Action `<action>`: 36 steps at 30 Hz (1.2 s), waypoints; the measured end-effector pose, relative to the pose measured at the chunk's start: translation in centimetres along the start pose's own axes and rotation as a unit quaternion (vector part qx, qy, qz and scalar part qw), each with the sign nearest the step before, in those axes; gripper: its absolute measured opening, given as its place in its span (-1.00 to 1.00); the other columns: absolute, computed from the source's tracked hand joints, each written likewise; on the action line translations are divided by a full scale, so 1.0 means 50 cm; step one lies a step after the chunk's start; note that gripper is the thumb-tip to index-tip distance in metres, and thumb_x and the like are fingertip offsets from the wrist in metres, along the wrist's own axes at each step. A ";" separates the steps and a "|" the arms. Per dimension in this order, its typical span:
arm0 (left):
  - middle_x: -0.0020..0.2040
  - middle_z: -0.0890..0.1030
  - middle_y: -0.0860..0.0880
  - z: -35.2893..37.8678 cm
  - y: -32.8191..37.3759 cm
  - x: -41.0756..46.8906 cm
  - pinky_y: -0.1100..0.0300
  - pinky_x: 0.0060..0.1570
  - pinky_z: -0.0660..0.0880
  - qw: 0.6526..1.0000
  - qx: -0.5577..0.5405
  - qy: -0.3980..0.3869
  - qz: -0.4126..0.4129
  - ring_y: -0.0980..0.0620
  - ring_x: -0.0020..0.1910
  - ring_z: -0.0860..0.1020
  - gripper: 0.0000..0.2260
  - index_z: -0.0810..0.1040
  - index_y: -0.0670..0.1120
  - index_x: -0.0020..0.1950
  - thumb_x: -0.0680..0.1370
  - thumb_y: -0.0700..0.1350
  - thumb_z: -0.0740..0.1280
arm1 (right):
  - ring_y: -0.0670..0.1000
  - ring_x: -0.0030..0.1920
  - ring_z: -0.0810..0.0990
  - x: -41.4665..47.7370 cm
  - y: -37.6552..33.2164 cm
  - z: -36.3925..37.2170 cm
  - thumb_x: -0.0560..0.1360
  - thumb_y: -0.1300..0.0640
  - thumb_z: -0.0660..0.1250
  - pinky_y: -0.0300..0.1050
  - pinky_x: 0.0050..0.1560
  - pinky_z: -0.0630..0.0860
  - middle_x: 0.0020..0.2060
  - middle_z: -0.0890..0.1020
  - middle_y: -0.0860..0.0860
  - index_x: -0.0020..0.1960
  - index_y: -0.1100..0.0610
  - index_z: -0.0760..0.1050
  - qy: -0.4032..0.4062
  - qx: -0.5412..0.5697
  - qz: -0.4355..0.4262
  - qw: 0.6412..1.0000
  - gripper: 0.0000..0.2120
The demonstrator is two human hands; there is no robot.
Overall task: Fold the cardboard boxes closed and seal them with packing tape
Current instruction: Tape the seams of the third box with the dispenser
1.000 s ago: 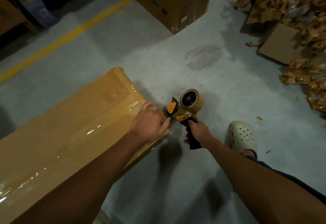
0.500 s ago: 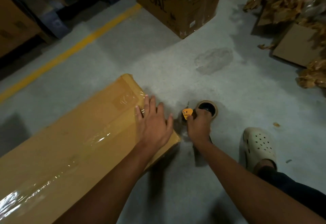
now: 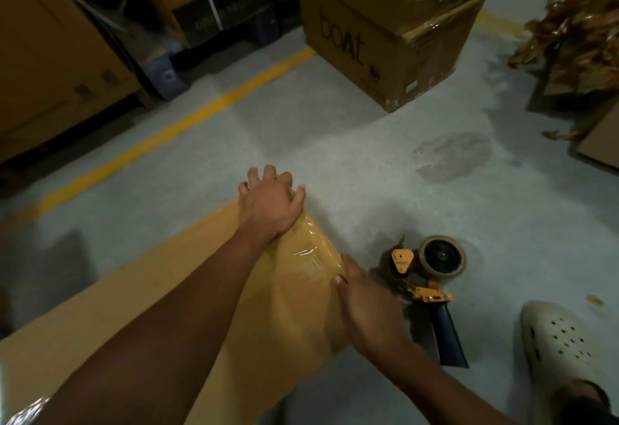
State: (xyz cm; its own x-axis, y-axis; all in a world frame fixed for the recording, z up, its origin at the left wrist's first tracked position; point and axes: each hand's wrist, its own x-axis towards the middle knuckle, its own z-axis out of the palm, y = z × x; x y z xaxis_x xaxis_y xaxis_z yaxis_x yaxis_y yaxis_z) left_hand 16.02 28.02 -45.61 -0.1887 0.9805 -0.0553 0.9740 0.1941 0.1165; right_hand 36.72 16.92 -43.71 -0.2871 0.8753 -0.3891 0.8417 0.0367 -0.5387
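At the left, a painted yellow floor line [image 3: 167,130] crosses the grey, mottled concrete floor [image 3: 335,130]. The long, flat tan cardboard box [image 3: 294,310] lies on that floor, running from the lower left up to the centre. Its matte top is glossy where clear packing tape [image 3: 310,249] covers it, and the film wrinkles near the far end.

The left hand [image 3: 271,203] grasps that far end, fingers hooked over the corner. The right hand [image 3: 365,307] lies released along the box's near right edge, fingers straight, pressing the tape flat and holding nothing. Just beside it, touched by neither hand, the yellow metal tape dispenser [image 3: 425,277], with black handle and brown roll, rests on its side on the concrete. Further right is a cream perforated foam clog [image 3: 562,341].

The film looks thin and springy. Wrinkles pressed in now would likely leave channels, and the tape end could lift off the dusty board. Hauled by one corner, so long and shallow a carton might flex and strain its seam. The dispenser's cutter end lies close to hand and foot, so a careless reach or step could catch it.
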 end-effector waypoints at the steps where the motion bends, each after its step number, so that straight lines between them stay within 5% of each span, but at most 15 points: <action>1: 0.23 0.49 -0.08 0.000 0.004 0.006 -0.11 0.22 0.31 1.000 -0.001 0.006 -0.018 -0.15 0.25 0.41 -0.58 0.54 -0.01 0.21 0.60 0.20 0.06 | 0.13 0.19 0.56 0.006 -0.010 0.002 0.69 -0.01 -0.03 0.01 0.11 0.49 0.23 0.54 0.07 0.50 0.02 0.15 0.001 -0.017 0.018 1.000 -0.61; 5: 0.03 0.58 -0.09 -0.002 0.002 0.024 0.02 0.05 0.38 0.998 -0.043 0.034 -0.018 -0.09 -0.02 0.51 -0.67 0.62 -0.07 0.09 0.60 0.06 0.13 | 0.14 0.07 0.61 0.076 -0.066 0.017 0.65 0.16 0.06 -0.02 -0.05 0.48 0.07 0.61 0.10 0.26 0.14 0.35 0.036 -0.036 0.061 0.997 -0.77; 12: -0.07 0.61 -0.11 -0.002 -0.020 0.046 0.09 -0.14 0.43 0.995 -0.086 0.031 0.031 -0.12 -0.13 0.55 -0.67 0.65 -0.13 0.00 0.64 0.02 0.17 | 0.25 0.06 0.60 0.225 -0.108 0.014 0.70 0.04 0.01 0.04 -0.01 0.46 0.04 0.61 0.20 0.20 0.25 0.39 0.025 -0.044 -0.082 0.995 -0.67; 15: -0.07 0.61 -0.08 -0.009 -0.024 0.060 0.12 -0.20 0.37 0.997 -0.073 0.014 0.036 -0.05 -0.16 0.52 -0.68 0.62 -0.12 -0.03 0.64 0.04 0.16 | 0.29 0.14 0.56 0.227 -0.098 -0.009 0.70 0.03 0.01 0.01 -0.02 0.39 0.12 0.59 0.28 0.33 0.28 0.32 -0.026 0.009 -0.103 0.994 -0.63; 19: -0.20 0.60 -0.08 -0.010 -0.013 0.058 0.15 -0.22 0.33 0.998 -0.049 0.031 -0.004 -0.02 -0.26 0.47 -0.71 0.55 -0.09 -0.14 0.61 0.01 0.14 | 0.18 0.20 0.55 0.150 -0.058 -0.017 0.69 -0.08 -0.05 0.03 0.16 0.44 0.27 0.55 0.17 0.60 0.11 -0.04 -0.052 0.027 -0.085 0.995 -0.46; 22: -0.23 0.54 -0.06 -0.004 0.001 0.052 0.13 -0.21 0.35 0.997 -0.038 0.040 -0.061 -0.05 -0.26 0.47 -0.69 0.59 -0.11 -0.09 0.60 0.03 0.14 | 0.11 0.16 0.58 0.072 -0.011 -0.009 0.69 -0.11 -0.07 0.06 0.17 0.50 0.24 0.58 0.11 0.58 0.08 0.00 -0.038 0.028 -0.049 0.998 -0.48; 26: 0.05 0.60 -0.15 0.001 0.026 0.045 -0.02 0.03 0.35 0.995 -0.005 0.033 -0.093 -0.14 0.01 0.49 -0.67 0.59 -0.10 0.05 0.63 0.00 0.07 | 0.12 0.14 0.59 0.012 0.000 0.013 0.69 -0.03 -0.05 0.09 0.15 0.55 0.26 0.53 0.14 0.60 0.03 -0.11 0.011 -0.011 -0.008 1.000 -0.47; 30: 0.54 0.24 -0.13 0.019 0.016 -0.005 -0.20 0.45 0.10 0.998 0.047 -0.011 0.029 -0.16 0.54 0.13 -0.57 0.45 0.03 0.38 0.66 0.12 -0.05 | 0.18 0.28 0.50 0.038 -0.043 0.022 0.66 0.13 0.07 0.08 0.22 0.47 0.39 0.39 0.17 0.60 0.05 -0.10 0.022 -0.060 0.025 0.998 -0.43; 33: 0.62 0.09 -0.06 0.026 0.013 -0.053 -0.25 0.52 -0.15 0.993 0.040 -0.021 0.111 -0.13 0.61 -0.13 -0.45 0.33 0.08 0.49 0.64 0.21 -0.20 | 0.16 0.14 0.58 0.078 -0.061 0.023 0.61 0.19 0.18 0.07 0.10 0.52 0.17 0.56 0.12 0.47 0.11 0.18 0.055 -0.045 0.011 0.997 -0.55; 36: 0.62 0.09 -0.03 0.032 0.004 -0.089 -0.23 0.52 -0.18 0.976 0.046 -0.041 0.208 -0.10 0.61 -0.15 -0.39 0.30 0.07 0.52 0.62 0.22 -0.27 | 0.21 0.07 0.61 0.109 -0.058 0.023 0.62 0.15 0.16 0.10 0.04 0.53 0.07 0.61 0.14 0.40 0.13 0.23 0.058 -0.038 -0.046 0.997 -0.63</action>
State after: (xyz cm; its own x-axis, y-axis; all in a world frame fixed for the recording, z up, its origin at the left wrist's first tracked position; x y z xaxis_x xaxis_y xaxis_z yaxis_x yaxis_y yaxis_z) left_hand 17.25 23.67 -46.91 0.2327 0.9673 -0.1011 0.9720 -0.2279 0.0573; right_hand 32.18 21.03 -45.11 -0.3144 0.9161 -0.2487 0.8476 0.1529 -0.5081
